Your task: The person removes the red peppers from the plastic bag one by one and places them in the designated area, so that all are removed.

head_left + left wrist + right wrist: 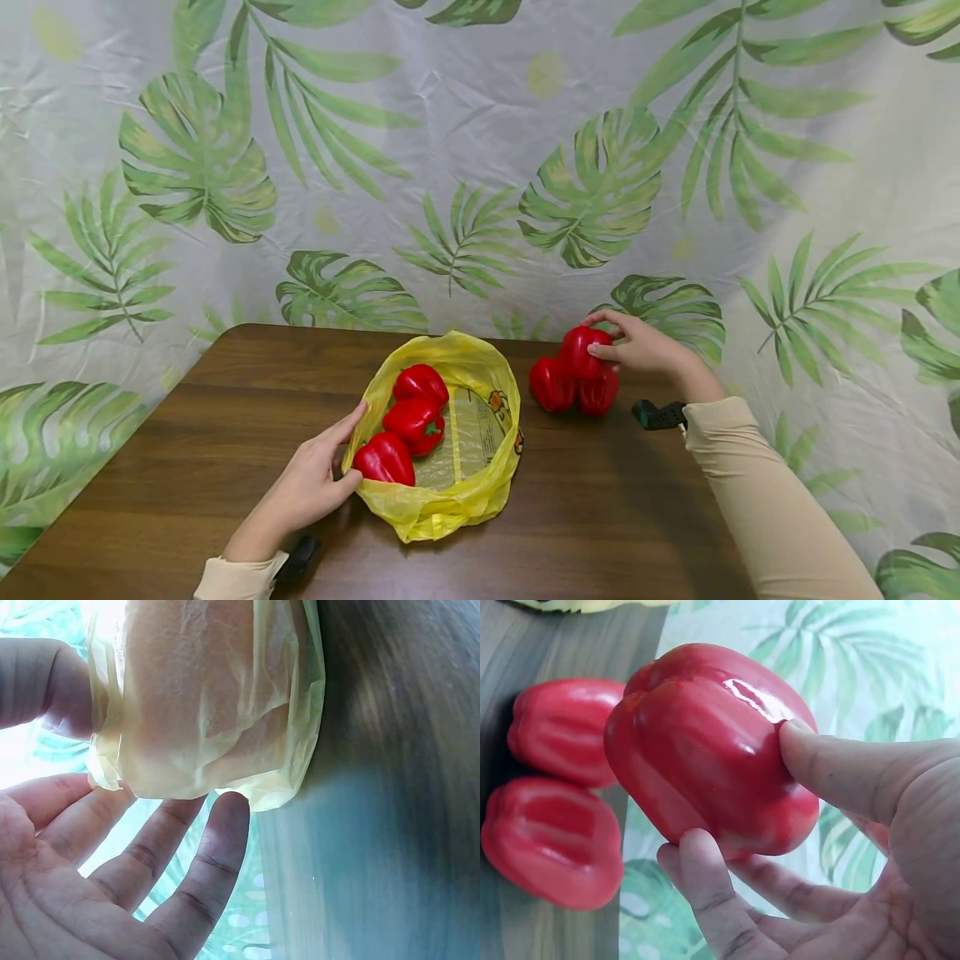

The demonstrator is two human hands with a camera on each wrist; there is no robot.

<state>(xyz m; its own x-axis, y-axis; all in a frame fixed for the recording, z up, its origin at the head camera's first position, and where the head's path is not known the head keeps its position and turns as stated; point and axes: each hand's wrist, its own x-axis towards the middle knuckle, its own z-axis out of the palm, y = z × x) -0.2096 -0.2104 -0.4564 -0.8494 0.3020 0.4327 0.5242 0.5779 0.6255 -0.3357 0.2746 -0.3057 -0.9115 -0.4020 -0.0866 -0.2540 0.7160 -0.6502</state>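
A: What's behind the bag [420, 508]?
B: A backdrop [465, 150], pale with green leaves. The table [187, 454], brown and wood-grained, lies under the bag.
A: And the bag itself?
B: Thin yellow plastic, its wide mouth facing up.
A: How are the hands?
B: The left hand [315, 475] is at the bag's left side, thumb and fingers spread, the fingers fairly straight and touching the plastic. The right hand [633, 337], right of the bag, is partly closed, thumb and fingertips pinching a red pepper [579, 354].
A: Where are the others?
B: Two more peppers [552, 385] [598, 393] sit side by side on the table, right of the bag. The held one is above them; I can't tell whether it touches them. Three peppers [420, 385] [414, 425] [385, 460] lie inside the bag, toward its left wall, the middle one showing a green stem.
A: Anything smaller?
B: Black wrist devices [660, 414] [298, 560], one right of the bag, one left of it and nearer the person.
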